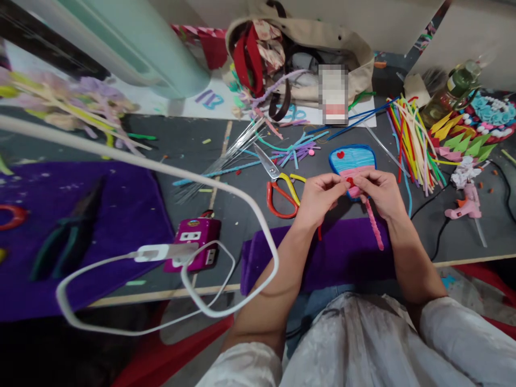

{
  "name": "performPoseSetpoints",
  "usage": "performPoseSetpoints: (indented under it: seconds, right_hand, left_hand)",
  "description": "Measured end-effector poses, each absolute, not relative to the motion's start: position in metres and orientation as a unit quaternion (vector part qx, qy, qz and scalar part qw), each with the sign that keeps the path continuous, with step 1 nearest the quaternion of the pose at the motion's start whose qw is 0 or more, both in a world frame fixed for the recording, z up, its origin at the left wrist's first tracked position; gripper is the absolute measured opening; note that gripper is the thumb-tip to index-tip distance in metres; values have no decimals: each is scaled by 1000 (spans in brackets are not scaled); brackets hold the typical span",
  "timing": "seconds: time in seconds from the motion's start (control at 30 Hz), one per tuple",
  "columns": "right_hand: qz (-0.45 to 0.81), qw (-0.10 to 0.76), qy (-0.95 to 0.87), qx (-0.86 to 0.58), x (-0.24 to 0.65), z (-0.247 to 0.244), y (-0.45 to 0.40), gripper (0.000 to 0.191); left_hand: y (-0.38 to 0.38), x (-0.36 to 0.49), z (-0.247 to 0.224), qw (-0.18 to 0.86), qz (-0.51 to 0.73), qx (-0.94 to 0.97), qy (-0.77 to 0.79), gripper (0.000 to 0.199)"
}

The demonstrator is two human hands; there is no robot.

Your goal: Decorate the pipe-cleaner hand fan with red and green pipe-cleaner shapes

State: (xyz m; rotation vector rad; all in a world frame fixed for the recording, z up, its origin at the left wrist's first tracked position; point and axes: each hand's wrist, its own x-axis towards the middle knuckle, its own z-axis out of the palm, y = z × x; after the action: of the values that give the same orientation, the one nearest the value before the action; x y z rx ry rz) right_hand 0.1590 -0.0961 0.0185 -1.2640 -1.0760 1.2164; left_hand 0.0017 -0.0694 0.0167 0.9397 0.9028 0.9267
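Observation:
My left hand (pixel 320 196) and my right hand (pixel 381 193) meet at the fingertips, both closed in a pinch on a small red piece (pixel 350 181). Its exact shape is partly covered by my fingers. Just behind them lies a flat blue and pink pipe-cleaner craft (pixel 357 157) with a red heart (pixel 341 155) on its upper left. A twisted pink stem (pixel 374 228) runs down beside my right hand, and a short red end (pixel 320 233) shows below my left wrist. Scissors (pixel 282 185) with red and yellow handles lie spread left of my left hand.
A folded purple cloth (pixel 342 252) lies under my forearms. At right are bundled pipe cleaners (pixel 417 145) and a pink glue gun (pixel 465 204). A white cable (pixel 226 188) loops above the magenta power socket (pixel 196 239) at left. Pliers (pixel 68 236) lie on another purple cloth.

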Motion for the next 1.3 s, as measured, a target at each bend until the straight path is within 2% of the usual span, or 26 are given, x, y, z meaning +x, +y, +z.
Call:
performPoseSetpoints:
  seconds: [0.2,0.83,1.3]
  right_hand:
    - [517,523,-439,-517,155,20,-96,32]
    - [479,523,-454,-539,144,18,-98,26]
    - [466,569,-418,-533,136,11,-99,17]
  left_hand:
    - [-70,4,17,677,465,385,421,23]
    - [-76,10,16,634,466,426,447,17]
    - [-77,12,16,659,466,382,450,15]
